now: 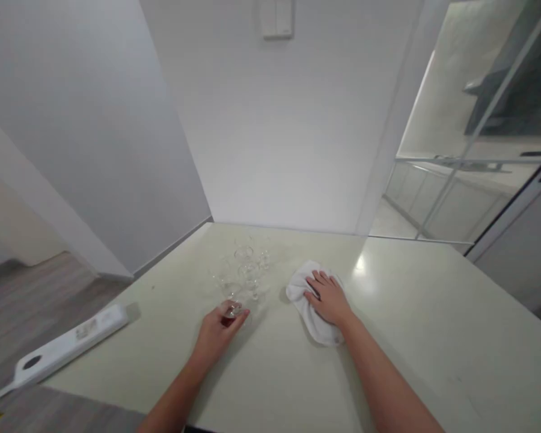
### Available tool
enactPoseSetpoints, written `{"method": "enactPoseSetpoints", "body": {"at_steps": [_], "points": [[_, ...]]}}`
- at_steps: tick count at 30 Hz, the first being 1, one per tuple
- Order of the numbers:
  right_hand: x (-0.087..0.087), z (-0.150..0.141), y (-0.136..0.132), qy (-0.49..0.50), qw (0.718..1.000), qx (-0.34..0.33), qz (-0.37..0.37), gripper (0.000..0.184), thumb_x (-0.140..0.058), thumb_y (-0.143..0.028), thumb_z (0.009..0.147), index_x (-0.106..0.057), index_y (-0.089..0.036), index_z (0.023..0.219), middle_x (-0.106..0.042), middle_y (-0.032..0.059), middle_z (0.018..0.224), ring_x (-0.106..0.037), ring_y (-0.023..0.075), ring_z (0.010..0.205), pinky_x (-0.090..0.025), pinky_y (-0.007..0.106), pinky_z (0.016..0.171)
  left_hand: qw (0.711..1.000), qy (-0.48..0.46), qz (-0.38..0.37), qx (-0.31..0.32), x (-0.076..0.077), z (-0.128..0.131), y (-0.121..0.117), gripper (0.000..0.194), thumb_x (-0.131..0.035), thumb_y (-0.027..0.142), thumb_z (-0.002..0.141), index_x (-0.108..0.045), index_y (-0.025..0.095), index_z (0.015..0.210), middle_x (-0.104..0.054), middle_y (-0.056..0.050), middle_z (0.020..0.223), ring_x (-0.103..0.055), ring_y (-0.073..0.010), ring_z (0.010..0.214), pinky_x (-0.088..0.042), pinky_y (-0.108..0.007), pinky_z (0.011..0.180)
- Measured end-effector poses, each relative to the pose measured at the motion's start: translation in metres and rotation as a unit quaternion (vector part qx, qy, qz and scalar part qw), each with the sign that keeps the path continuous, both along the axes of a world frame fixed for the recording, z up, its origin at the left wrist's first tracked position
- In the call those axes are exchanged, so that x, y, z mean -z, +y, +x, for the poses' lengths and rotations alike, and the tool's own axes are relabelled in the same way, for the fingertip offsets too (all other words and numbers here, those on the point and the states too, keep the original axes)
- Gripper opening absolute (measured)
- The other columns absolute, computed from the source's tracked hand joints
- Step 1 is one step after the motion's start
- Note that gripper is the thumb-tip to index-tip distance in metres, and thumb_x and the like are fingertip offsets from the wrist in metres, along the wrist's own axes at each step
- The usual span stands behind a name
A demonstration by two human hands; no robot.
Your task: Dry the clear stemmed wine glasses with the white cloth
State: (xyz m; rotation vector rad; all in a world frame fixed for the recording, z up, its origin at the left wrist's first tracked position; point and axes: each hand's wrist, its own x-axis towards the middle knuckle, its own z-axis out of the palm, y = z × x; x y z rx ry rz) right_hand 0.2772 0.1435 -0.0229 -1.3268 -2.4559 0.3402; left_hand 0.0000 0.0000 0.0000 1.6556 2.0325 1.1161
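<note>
With left hand (219, 326) closed round a clear glass (231, 309), right hand (329, 299) flat on white cloth (313, 316), possibly toppling clustered glasses (249, 272) toward the tabletop's (270, 379) far edge if nudged forward.

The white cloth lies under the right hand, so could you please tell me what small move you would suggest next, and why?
I would probably close the right hand on the white cloth to gather it up: that hand lies spread over it, while the left hand holds the nearest clear glass, beside the other glasses.
</note>
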Motion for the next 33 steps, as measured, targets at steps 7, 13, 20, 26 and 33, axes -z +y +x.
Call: {"method": "enactPoseSetpoints", "body": {"at_steps": [7,13,20,26,33], "points": [[-0.005,0.000,-0.004,-0.015,1.000,-0.001,0.006,0.048,-0.035,-0.045,0.095,-0.043,-0.027,0.140,-0.031,0.0062,0.153,-0.026,0.0242,0.141,-0.017,0.045,0.114,0.998,0.045,0.019,0.044,0.002,0.000,-0.004,0.033,-0.056,0.051,0.080,-0.062,0.018,0.079,-0.062,0.002,0.064,-0.057,-0.0125,0.057,-0.043,-0.022,0.057],[-0.010,-0.001,-0.004,-0.032,0.999,-0.002,0.003,0.051,-0.035,-0.047,0.095,-0.041,-0.027,0.141,-0.030,0.0067,0.153,-0.025,0.0260,0.142,-0.018,0.046,0.113,0.995,0.063,0.017,0.076,0.009,-0.004,-0.006,0.031,-0.055,0.051,0.081,-0.059,0.020,0.081,-0.062,0.002,0.067,-0.057,-0.0122,0.057,-0.044,-0.021,0.059],[-0.011,-0.003,-0.005,-0.033,0.999,0.006,0.006,0.052,-0.037,-0.048,0.094,-0.041,-0.027,0.141,-0.030,0.0064,0.153,-0.025,0.0260,0.141,-0.018,0.046,0.113,0.992,0.090,0.021,0.088,0.013,-0.007,-0.008,0.030,-0.054,0.050,0.081,-0.058,0.022,0.086,-0.065,0.001,0.072,-0.059,-0.0134,0.059,-0.046,-0.022,0.060],[-0.011,-0.002,-0.006,-0.028,1.000,0.004,0.010,0.052,-0.037,-0.050,0.094,-0.041,-0.028,0.141,-0.030,0.0063,0.153,-0.025,0.0257,0.141,-0.018,0.046,0.113,0.986,0.136,0.026,0.088,0.016,-0.009,-0.010,0.027,-0.056,0.048,0.080,-0.060,0.023,0.090,-0.065,0.002,0.071,-0.058,-0.0131,0.056,-0.043,-0.023,0.059],[-0.010,-0.002,-0.005,-0.029,0.999,0.006,0.017,0.052,-0.037,-0.050,0.094,-0.042,-0.027,0.140,-0.031,0.0068,0.153,-0.027,0.0265,0.141,-0.020,0.047,0.113,0.982,0.151,0.033,0.104,0.007,-0.007,-0.016,0.027,-0.055,0.048,0.079,-0.061,0.023,0.086,-0.064,0.003,0.066,-0.056,-0.0120,0.052,-0.041,-0.022,0.056]]}}
